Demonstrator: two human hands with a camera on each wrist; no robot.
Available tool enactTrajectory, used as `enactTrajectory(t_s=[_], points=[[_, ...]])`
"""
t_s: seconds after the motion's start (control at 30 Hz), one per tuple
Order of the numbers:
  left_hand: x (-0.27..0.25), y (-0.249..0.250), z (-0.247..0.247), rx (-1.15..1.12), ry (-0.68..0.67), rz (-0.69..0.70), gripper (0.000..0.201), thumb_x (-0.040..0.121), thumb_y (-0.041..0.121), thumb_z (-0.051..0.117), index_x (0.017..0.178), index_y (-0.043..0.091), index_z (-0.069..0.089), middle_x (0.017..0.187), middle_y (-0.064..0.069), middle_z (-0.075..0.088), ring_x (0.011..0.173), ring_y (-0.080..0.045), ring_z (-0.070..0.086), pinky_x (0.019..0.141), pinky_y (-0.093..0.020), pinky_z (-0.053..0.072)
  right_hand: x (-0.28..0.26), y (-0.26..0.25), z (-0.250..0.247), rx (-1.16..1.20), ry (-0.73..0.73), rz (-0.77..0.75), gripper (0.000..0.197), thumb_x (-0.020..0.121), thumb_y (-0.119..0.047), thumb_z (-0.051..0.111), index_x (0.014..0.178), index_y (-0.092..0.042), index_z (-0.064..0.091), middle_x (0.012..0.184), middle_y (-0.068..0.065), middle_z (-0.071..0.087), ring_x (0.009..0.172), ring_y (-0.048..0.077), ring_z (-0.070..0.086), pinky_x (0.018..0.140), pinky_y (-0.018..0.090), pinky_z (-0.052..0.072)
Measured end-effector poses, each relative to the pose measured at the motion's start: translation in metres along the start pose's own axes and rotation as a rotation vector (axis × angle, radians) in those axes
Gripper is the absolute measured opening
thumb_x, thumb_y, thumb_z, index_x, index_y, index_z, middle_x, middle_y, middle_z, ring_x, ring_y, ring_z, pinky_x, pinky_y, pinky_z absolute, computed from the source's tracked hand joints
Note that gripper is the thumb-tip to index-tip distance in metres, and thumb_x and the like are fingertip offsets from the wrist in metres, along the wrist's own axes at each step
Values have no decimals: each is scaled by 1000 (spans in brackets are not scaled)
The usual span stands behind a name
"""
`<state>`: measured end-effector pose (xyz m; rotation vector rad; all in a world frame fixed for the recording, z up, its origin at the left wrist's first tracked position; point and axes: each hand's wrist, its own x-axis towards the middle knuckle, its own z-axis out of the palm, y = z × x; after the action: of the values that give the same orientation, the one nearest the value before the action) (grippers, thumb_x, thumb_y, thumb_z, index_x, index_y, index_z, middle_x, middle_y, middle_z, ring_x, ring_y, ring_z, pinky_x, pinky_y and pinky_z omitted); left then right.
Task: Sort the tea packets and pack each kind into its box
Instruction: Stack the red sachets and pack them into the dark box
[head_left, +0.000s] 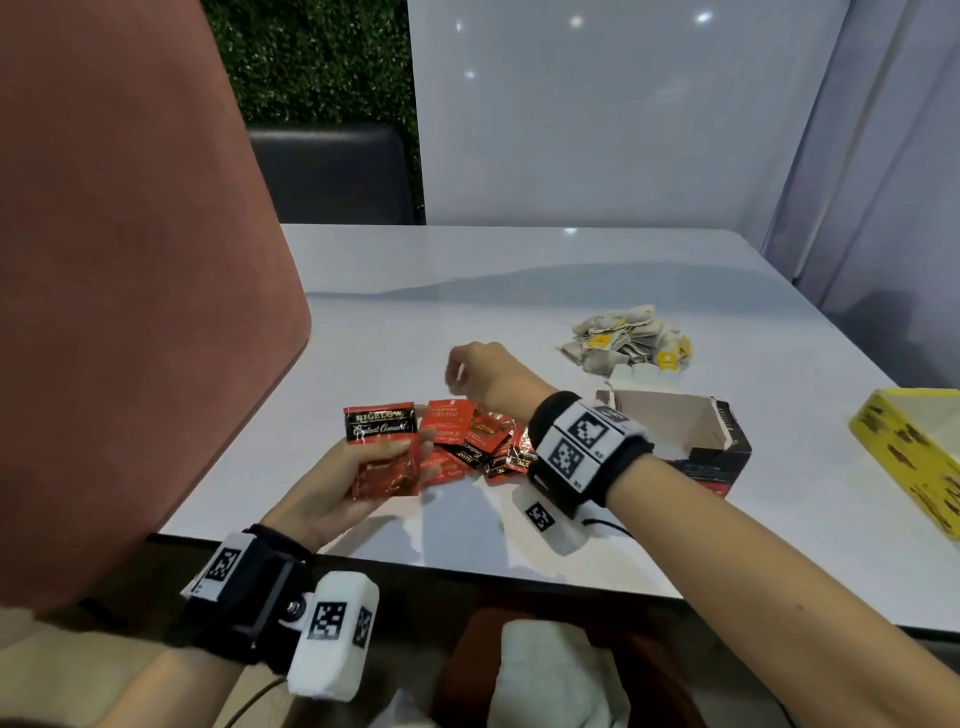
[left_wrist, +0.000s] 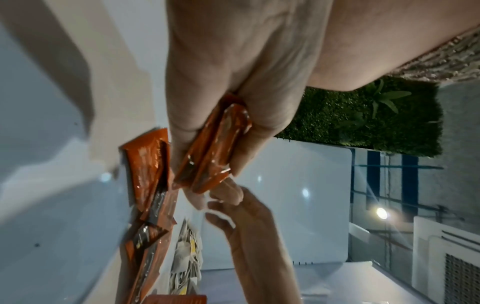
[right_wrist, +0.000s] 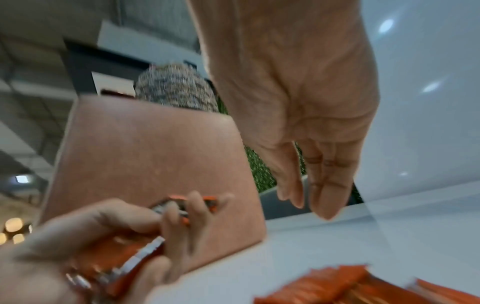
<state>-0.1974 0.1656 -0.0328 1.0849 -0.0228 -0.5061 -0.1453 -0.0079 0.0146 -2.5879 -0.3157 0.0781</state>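
My left hand (head_left: 400, 457) grips a small stack of red tea packets (head_left: 382, 423) just above the table's near edge; the left wrist view shows the stack (left_wrist: 210, 148) pinched between thumb and fingers. More red packets (head_left: 478, 441) lie in a loose pile on the table beside it. Over that pile hovers my right hand (head_left: 460, 376), fingers loosely curled and holding nothing; its fingers (right_wrist: 322, 191) hang relaxed in the right wrist view. An open red-and-black box (head_left: 696, 436) stands right of the pile. White tea bags with yellow tags (head_left: 628, 340) lie heaped behind it.
A yellow box (head_left: 914, 452) lies open at the table's right edge. A pink chair back (head_left: 130, 286) rises close on the left. White panels wall the white table (head_left: 519, 275) at the back and right.
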Motion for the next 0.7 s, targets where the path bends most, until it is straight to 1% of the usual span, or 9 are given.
enactTrajectory(t_s=[0.1,0.2,0.27,0.33,0.43,0.47,0.57,0.63,0.7], points=[[-2,-3,-15,-60,-31,-12,56,76,-8,56,122,23,61,104,-13,68,87,-20,65,80,-39,57,10,14,18,-263,-153,113,38,88,-24,62,117,-1,54,120,16,59,107,30,58,90,38,49],[-2,-7,-19,-122,-25,-23,63,58,5,83,116,20,65,98,-13,66,74,-16,64,68,-32,58,12,22,37,-425,-258,140,77,76,-45,71,133,-5,38,134,16,43,127,32,39,99,44,40],[-4,-7,-19,-198,17,-37,39,68,16,77,106,17,69,91,-12,65,67,-16,63,62,-30,57,12,24,44,-468,-232,89,83,73,-50,71,134,-8,35,136,16,39,129,32,33,100,45,38],[-5,-5,-18,-235,69,-55,31,72,28,69,101,16,68,88,-11,65,64,-16,62,60,-30,57,13,25,47,-490,-210,23,75,76,-49,69,133,-11,39,134,15,39,128,32,32,98,45,38],[-2,-7,-22,-279,86,-67,66,44,37,90,101,15,65,88,-12,67,66,-19,63,64,-32,57,14,25,47,-499,-197,-40,53,88,-44,55,129,-11,49,129,14,43,125,32,35,96,44,38],[-1,-8,-23,-294,95,-79,69,42,39,89,102,15,64,88,-13,68,66,-19,64,64,-33,57,14,25,47,-496,-179,-66,46,93,-40,49,126,-9,52,126,15,45,123,32,37,94,43,39],[2,-11,-17,-346,120,-102,61,56,51,73,102,13,61,84,-14,68,64,-22,66,62,-34,58,11,22,42,-406,-40,-142,31,98,-21,39,113,-3,60,113,15,55,109,30,50,81,39,44],[5,-12,-14,-341,130,-97,66,57,60,64,102,13,60,81,-13,68,61,-21,67,62,-36,58,6,17,32,-267,75,-176,25,97,-15,42,107,-3,61,106,14,62,95,28,58,77,38,50],[6,-10,-13,-332,140,-102,71,59,67,55,104,12,59,80,-13,69,60,-21,67,62,-37,57,-3,10,20,-67,162,-204,19,95,-14,47,109,-5,57,101,15,66,85,27,62,73,38,53]])
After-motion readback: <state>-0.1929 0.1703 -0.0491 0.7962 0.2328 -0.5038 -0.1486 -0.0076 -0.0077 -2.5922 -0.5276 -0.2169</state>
